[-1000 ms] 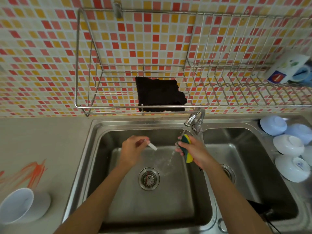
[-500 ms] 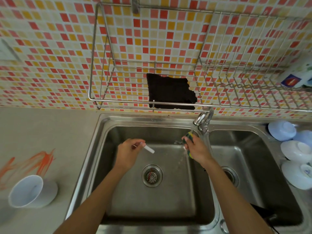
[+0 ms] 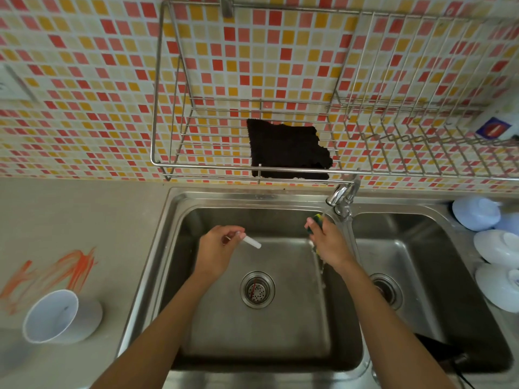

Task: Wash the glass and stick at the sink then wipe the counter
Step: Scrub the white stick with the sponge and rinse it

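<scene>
Over the left basin of a steel double sink, at the centre of the frame, a person's left hand pinches a short white stick between curled fingers. The stick's long axis runs diagonally, its free end pointing toward the lower right of the frame and the held end hidden in the fingers. The right hand, just right of centre beside the tap, is curled round a yellow-and-green sponge, whose top edge shows above the fingers; the rest is hidden by the hand. A thin run of water shows below that hand along the divider between the basins. The two hands are apart, with the drain below and between them. The glass, a pale cup, lies tilted on the counter at lower left, its mouth toward the camera, beside orange streaks. A black cloth hangs on the wire rack above the sink. Upturned bowls sit at the right edge.
</scene>
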### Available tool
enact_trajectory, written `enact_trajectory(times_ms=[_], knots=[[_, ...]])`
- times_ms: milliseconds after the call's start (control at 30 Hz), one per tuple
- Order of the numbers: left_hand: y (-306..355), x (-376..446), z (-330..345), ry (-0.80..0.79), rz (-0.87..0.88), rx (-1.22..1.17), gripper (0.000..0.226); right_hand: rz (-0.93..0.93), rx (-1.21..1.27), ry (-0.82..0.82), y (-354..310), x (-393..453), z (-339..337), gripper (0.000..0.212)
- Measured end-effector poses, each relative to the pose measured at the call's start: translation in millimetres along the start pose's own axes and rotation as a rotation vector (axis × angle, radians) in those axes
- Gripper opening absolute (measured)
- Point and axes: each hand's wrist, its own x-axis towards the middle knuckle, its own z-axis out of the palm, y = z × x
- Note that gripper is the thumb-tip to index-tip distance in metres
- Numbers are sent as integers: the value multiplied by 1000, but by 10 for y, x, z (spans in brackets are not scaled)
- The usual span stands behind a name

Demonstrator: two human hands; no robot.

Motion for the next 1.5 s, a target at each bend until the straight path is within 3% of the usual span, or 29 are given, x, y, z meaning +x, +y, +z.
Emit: enact_trajectory(times_ms=[400, 533, 700, 900, 1033, 1100, 1233, 1400, 1500], knots=[[65, 41, -47, 15, 29, -24, 18, -30, -31, 122, 52, 97, -89, 29], [70, 62, -66, 23, 33, -13, 18, 49, -4, 118, 80, 244, -229, 23], [56, 53, -94, 37, 36, -28, 17, 159, -91, 185, 137, 364, -446, 37], [41, 41, -154, 44, 26, -12, 17, 267, 14, 308, 160, 411, -627, 44], [-18, 12, -185, 28, -2, 16, 18, 212, 47, 371, 38, 163, -370, 35], [-72, -56, -151, 9, -13, 62, 18, 200, 72, 324, 160, -21, -40, 33], [-149, -296, -37, -99, -15, 134, 17, 181, -90, 4, 264, -435, 612, 20], [-126, -463, -78, 47, 172, 232, 13, 16, -138, 83, 18, -683, 860, 22], [-274, -582, -69, -83, 105, 365, 8, 78, -318, 3, 33, -704, 975, 27]])
